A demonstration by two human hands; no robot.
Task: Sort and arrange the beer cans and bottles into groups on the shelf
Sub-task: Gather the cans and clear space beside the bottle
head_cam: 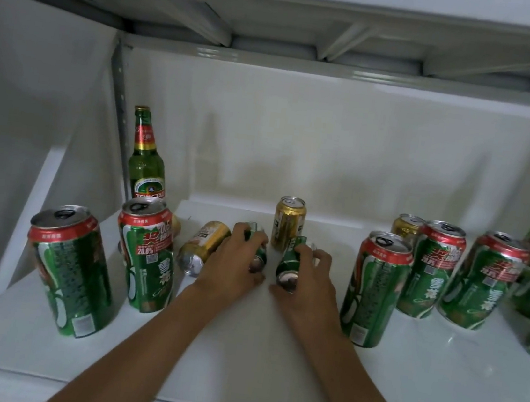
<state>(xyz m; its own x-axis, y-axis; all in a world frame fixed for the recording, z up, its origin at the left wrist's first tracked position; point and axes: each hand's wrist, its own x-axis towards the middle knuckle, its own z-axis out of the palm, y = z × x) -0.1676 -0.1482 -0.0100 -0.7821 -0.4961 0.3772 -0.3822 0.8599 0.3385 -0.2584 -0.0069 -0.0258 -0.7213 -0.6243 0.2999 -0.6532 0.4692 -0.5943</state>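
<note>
Both forearms enter from the lower edge and reach onto the white shelf (237, 358). Left hand (232, 263) curls its fingers over a small green can (259, 253) lying on its side; right hand (310, 273) wraps a second green can (289, 264), also tipped, its silver end toward the camera. The two held cans lie just beside each other at mid-shelf.

Left of the hands, a gold can (202, 248) lies on its side; behind them an upright gold can (288, 223) stands near the back wall. Two tall green cans (147, 253) stand upright at the left, with a green bottle (147, 156) behind them in the corner. Three more tall cans (379, 288) stand at the right, a further gold can (405, 226) behind them.

Judged step: standing the two small cans upright and setting them as a pair. This would go best by rolling each onto its base with the grip low on the body, then sliding them into open shelf clear of the fallen gold can, so it is not nudged into rolling.

Hard to read: the held cans' labels are covered by fingers; green items at the far right edge are cut off and blurred, so can or bottle cannot be told; a pale object behind the second tall can is mostly hidden.
</note>
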